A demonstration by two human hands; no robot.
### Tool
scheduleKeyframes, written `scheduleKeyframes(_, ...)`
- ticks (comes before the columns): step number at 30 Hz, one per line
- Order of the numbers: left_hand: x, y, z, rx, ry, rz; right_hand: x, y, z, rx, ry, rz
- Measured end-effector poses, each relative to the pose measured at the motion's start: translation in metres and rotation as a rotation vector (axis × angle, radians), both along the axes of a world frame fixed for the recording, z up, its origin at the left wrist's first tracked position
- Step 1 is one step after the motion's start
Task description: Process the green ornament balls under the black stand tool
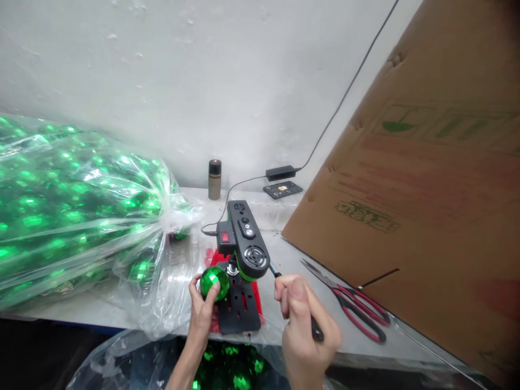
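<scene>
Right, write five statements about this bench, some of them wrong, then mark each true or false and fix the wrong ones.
1. The left hand holds a green ball. True.
2. The right hand is empty. False: the right hand grips a black handle.
3. The scissors lie left of the machine. False: the scissors lie right of the machine.
4. The container stands upright. True.
5. The box is green all over. False: the box is brown.
</scene>
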State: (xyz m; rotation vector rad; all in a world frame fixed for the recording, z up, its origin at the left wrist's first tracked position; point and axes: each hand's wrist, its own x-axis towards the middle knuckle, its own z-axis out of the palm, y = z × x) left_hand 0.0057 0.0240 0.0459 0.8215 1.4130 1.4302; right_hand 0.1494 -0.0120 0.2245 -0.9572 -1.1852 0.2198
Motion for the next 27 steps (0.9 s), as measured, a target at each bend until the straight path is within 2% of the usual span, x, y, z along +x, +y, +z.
scheduleKeyframes(8,0.021,-0.014,-0.016,0.125,0.404,-0.105,0.004,-0.003,-0.01,0.002,-0.031,0.023)
scheduleKeyframes(11,0.023,-0.016,-0.022,0.164,0.49,-0.121,0.004,-0.004,-0.013,0.022,-0.039,0.028)
scheduleKeyframes(16,0.024,-0.02,-0.029,0.233,0.538,-0.152,0.005,-0.005,-0.017,0.034,-0.054,0.039)
scheduleKeyframes(22,0.032,-0.022,-0.027,0.337,0.579,-0.145,0.007,-0.008,-0.021,0.017,-0.05,0.051)
scheduleKeyframes(24,0.034,-0.022,-0.025,0.325,0.567,-0.152,0.007,-0.009,-0.022,0.012,-0.05,0.054)
scheduleKeyframes(27,0.034,-0.022,-0.023,0.228,0.513,-0.136,0.006,-0.009,-0.022,0.016,-0.055,0.051)
